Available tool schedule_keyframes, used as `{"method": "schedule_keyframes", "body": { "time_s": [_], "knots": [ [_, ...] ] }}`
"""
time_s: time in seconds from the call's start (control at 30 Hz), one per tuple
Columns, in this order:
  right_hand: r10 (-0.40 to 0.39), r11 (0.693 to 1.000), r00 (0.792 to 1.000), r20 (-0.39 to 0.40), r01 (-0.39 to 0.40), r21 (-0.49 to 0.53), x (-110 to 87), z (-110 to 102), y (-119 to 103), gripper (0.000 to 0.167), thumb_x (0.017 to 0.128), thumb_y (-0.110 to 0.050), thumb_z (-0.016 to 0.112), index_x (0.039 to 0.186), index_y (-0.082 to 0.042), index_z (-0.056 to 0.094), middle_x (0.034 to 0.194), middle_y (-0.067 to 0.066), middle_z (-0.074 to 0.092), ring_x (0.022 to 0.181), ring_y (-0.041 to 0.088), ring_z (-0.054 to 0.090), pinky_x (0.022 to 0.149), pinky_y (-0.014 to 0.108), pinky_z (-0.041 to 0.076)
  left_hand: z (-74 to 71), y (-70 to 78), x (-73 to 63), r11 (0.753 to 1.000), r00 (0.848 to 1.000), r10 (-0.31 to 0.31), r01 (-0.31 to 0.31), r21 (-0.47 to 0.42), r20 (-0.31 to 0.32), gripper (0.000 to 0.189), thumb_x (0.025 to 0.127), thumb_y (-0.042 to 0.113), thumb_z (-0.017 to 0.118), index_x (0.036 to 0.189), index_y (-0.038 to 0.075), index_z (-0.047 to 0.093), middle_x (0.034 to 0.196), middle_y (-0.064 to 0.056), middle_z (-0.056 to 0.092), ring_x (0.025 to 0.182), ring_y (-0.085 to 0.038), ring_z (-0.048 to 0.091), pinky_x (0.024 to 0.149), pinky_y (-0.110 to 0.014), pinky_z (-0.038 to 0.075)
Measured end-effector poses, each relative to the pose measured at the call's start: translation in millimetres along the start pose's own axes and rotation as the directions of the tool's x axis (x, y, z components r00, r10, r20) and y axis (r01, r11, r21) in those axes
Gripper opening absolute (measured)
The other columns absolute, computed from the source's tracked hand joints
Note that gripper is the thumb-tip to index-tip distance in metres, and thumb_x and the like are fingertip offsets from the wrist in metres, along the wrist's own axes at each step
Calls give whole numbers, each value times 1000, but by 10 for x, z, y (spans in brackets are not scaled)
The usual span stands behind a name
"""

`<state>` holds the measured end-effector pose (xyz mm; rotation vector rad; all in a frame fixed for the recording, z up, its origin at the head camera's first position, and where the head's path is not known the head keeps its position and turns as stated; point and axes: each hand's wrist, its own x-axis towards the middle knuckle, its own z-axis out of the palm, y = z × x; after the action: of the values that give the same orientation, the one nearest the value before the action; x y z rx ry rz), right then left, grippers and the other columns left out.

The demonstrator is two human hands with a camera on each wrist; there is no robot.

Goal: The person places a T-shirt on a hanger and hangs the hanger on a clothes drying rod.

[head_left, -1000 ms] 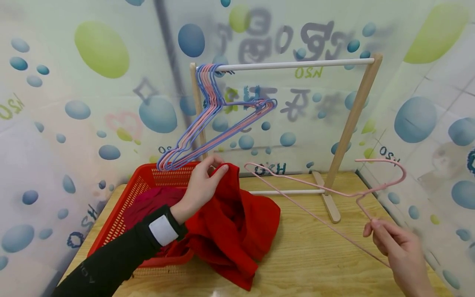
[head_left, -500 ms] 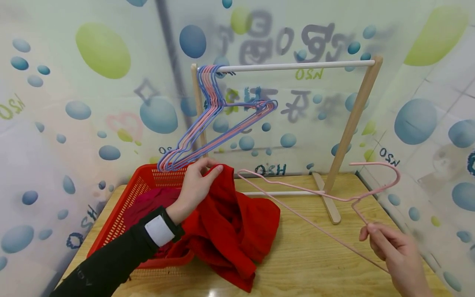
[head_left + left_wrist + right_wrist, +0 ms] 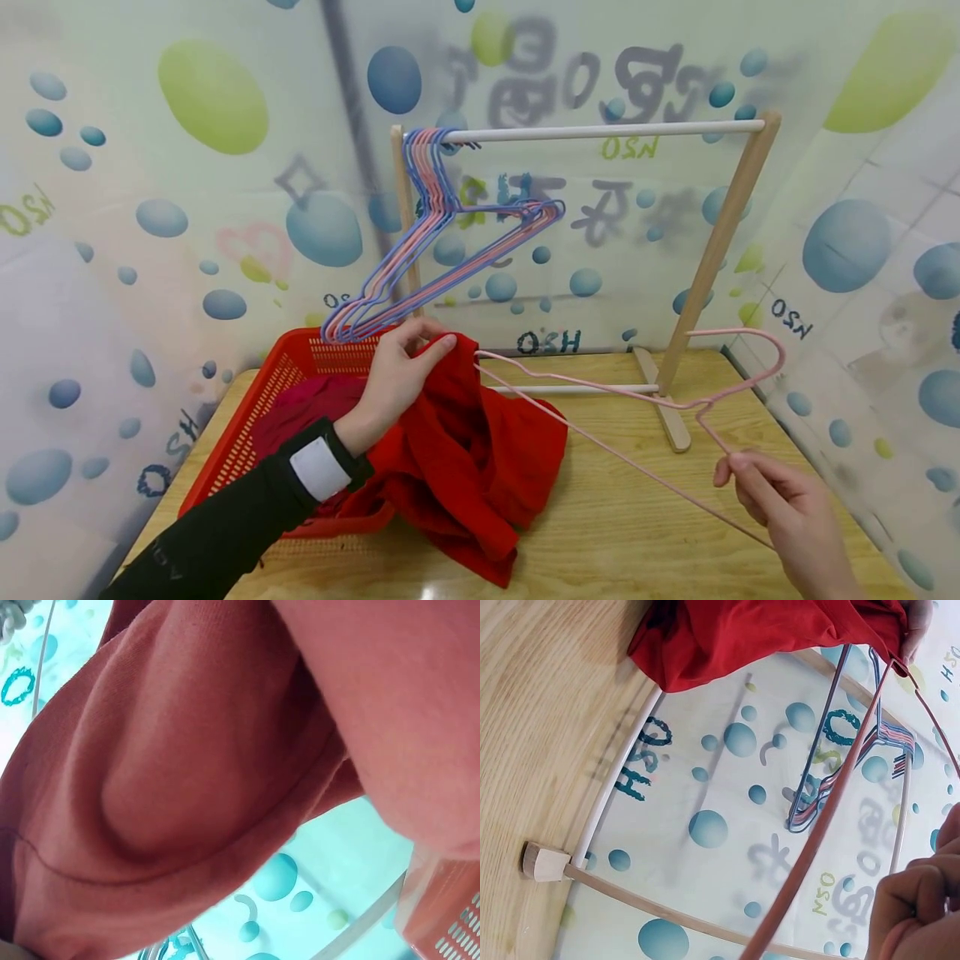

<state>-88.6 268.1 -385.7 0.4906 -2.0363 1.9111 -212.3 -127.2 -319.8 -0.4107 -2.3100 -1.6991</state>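
My left hand (image 3: 401, 375) pinches the upper edge of a red garment (image 3: 517, 467), which hangs in folds over the basket's right side onto the table. Red cloth fills most of the left wrist view. Between thumb and fingers, my right hand (image 3: 787, 512) holds a pink wire hanger (image 3: 682, 406) by its wire near the neck, hook upward. The hanger's far end meets the garment's edge beside my left fingers; whether it is inside the cloth, I cannot tell. In the right wrist view, the hanger (image 3: 817, 825) runs up to the red garment (image 3: 757, 637).
A red basket (image 3: 225, 454) with dark red cloth (image 3: 307, 408) stands at left. Behind it, a wooden rack with a white rod (image 3: 600, 132) carries several blue and pink hangers (image 3: 431, 217) at its left end. The rack's right foot (image 3: 671, 425) rests on the table.
My right hand has moved left with the pink hanger, bringing its end to the red garment's edge. My left hand has shifted slightly left, still pinching the cloth.
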Motion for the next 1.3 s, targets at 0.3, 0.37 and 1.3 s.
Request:
{"method": "schedule_keyframes", "body": {
  "time_s": [0.3, 0.37, 1.3],
  "knots": [
    [21, 1000, 1000, -7, -21, 1, 14, 34, 3, 30, 97, 10, 36, 87, 3, 63, 57, 4, 33, 47, 17, 21, 41, 30, 16, 6, 37, -26, 999, 998, 38, -37, -4, 41, 15, 88, 21, 68, 99, 11, 70, 95, -4, 64, 78, -20, 47, 69, -30, 40],
    [30, 999, 999, -16, -30, -11, 15, 42, 3, 29, 97, 10, 37, 86, 4, 63, 56, 4, 31, 47, 17, 20, 41, 30, 16, 4, 49, -34, 999, 997, 41, -41, -6, 59, 15, 88, 22, 68, 99, 12, 70, 93, -4, 63, 78, -21, 46, 69, -31, 39],
    [-7, 1000, 999, 32, 7, -12, 8, 107, 34, 30, 97, 11, 35, 86, 2, 62, 55, 5, 30, 45, 17, 21, 41, 30, 17, 58, 145, -97, 989, 964, 125, -139, 45, 237, 10, 86, 16, 70, 95, 16, 73, 95, 1, 61, 89, -15, 53, 72, -30, 41]
  ]
}}
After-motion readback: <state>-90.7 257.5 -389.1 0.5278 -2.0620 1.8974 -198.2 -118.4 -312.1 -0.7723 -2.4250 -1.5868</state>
